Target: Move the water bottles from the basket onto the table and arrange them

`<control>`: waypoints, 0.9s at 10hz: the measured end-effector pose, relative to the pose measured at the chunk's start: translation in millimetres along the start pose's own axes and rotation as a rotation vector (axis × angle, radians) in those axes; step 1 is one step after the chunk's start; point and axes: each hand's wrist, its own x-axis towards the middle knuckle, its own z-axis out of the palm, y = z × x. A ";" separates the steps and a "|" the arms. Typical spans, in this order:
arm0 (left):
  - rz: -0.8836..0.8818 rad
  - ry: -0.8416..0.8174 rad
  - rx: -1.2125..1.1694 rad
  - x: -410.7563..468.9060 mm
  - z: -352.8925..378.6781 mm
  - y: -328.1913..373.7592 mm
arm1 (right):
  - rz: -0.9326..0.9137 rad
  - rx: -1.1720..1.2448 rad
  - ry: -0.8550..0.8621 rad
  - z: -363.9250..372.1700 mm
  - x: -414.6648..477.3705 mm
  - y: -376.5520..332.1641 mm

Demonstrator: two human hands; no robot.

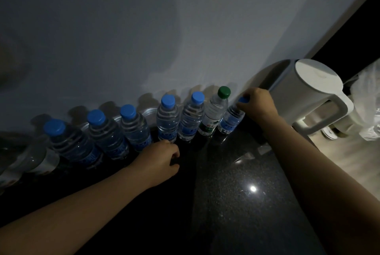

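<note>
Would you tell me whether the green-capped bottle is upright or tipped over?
Upright: the green-capped bottle stands on its base on the table, cap uppermost.

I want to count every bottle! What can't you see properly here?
Head view:
Leftmost bottles: dark and cut off by the frame's edge; number unclear.
End bottle: cap mostly covered by the right hand.
Left hand: curled fingers hide whether it holds anything.
Basket: out of frame.
</note>
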 end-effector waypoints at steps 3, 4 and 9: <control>-0.007 0.022 0.005 -3.1 -4.6 -2.9 | -0.060 0.045 -0.022 0.5 -2.7 -1.7; -0.008 0.027 0.004 -4.1 -5.3 -2.8 | -0.079 0.054 -0.005 1.0 -4.6 -0.1; -0.150 0.163 -0.182 -52.3 -10.6 -9.0 | -0.023 0.094 0.005 -21.1 -76.5 -22.5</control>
